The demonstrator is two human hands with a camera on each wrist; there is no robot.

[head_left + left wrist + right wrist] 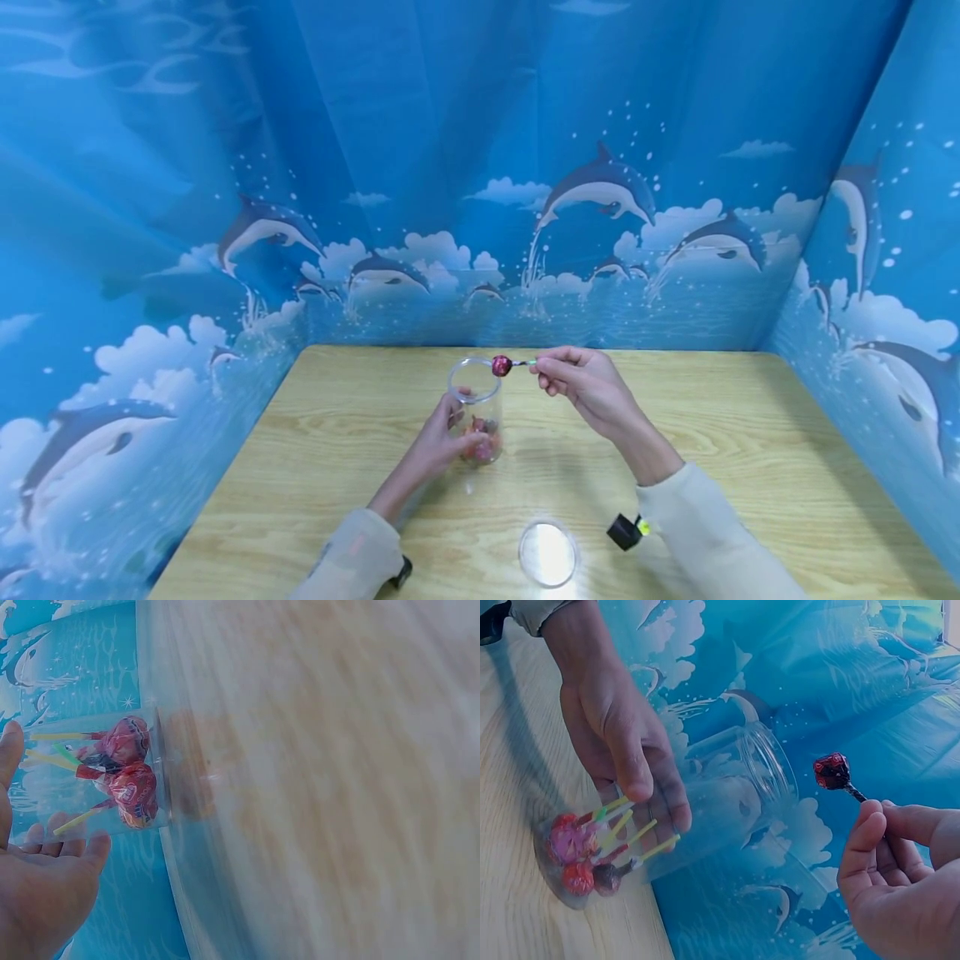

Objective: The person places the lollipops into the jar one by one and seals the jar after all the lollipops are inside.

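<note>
A clear, open-topped jar (487, 408) stands on the wooden table, with several wrapped lollipops (577, 847) at its bottom, their sticks pointing up. My left hand (444, 433) holds the jar's side, thumb in front and fingers round behind. Through the wall in the left wrist view, red-wrapped lollipops (135, 795) show with yellow sticks. Beside the jar's rim, my right hand (588, 387) pinches the stick of one dark red lollipop (502, 365) between thumb and forefinger. Its wrapped head is at the rim's right edge in the head view; the right wrist view shows it apart from the jar.
A round clear lid (548, 553) lies flat near the table's front, between the forearms. By the right sleeve is a small black block (624, 532) with a yellow-green bit. Blue dolphin-print cloth (480, 167) hangs behind and at both sides of the table (712, 417).
</note>
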